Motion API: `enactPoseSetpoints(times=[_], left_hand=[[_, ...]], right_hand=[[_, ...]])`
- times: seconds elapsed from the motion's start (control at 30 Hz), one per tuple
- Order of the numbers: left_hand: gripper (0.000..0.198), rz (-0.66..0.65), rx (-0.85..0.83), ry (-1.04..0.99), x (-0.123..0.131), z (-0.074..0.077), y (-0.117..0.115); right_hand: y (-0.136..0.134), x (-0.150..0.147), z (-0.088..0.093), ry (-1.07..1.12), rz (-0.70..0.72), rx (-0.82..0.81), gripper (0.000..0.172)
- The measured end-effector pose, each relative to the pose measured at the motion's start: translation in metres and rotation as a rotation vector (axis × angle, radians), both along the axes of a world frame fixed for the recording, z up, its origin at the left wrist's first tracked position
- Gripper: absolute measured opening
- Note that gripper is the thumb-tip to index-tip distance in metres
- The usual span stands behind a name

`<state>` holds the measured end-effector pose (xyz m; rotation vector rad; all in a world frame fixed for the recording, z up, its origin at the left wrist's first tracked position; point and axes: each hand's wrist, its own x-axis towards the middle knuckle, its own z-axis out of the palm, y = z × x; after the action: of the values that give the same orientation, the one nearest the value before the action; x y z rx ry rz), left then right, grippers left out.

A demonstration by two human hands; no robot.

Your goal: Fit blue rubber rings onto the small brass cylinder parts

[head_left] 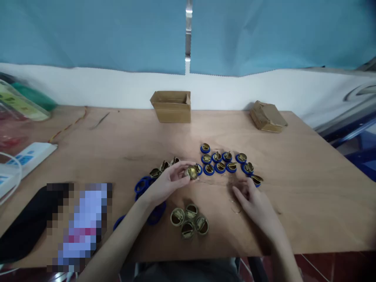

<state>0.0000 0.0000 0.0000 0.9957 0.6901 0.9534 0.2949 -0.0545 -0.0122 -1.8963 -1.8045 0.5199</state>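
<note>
My left hand point(169, 180) pinches a round brass-coloured metal piece point(192, 172) above the table. Curled fingers mark my right hand point(254, 199), low over the wood; what they hold, if anything, is too small to make out. By its thumb lies a thin loop of wire or thread point(235, 207). Beyond both hands, several round brass pieces with hinged bars sit in blue rings point(220, 167). Several brass pieces without blue rings point(188, 230) cluster near the front edge. Loose blue rings point(157, 214) lie partly hidden behind my left forearm.
An open cardboard box point(173, 111) stands at the back, and a crumpled one point(268, 117) sits back right. On the left are a power strip point(35, 150), a black flat object point(28, 223), a pixelated phone-like object point(84, 219) and plastic packaging point(23, 102).
</note>
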Motion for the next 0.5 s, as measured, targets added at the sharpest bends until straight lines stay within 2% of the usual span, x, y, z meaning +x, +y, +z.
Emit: enactPoseSetpoints(times=[0.1, 0.2, 0.33, 0.5], left_hand=[[0.035, -0.001, -0.095, 0.014, 0.006, -0.003, -0.002], [0.038, -0.040, -0.152, 0.075, 0.011, 0.000, -0.007], [0.044, -0.089, -0.207, 0.153, 0.019, 0.007, -0.014], [0.046, -0.111, -0.213, 0.207, 0.022, 0.010, -0.017]], right_hand=[[0.007, -0.010, -0.002, 0.046, -0.033, -0.013, 0.028], [0.014, -0.014, -0.001, 0.022, -0.005, -0.062, 0.032], [0.023, -0.006, 0.003, -0.018, 0.075, -0.140, 0.035], [0.035, 0.007, 0.010, -0.009, 0.203, -0.101, 0.025]])
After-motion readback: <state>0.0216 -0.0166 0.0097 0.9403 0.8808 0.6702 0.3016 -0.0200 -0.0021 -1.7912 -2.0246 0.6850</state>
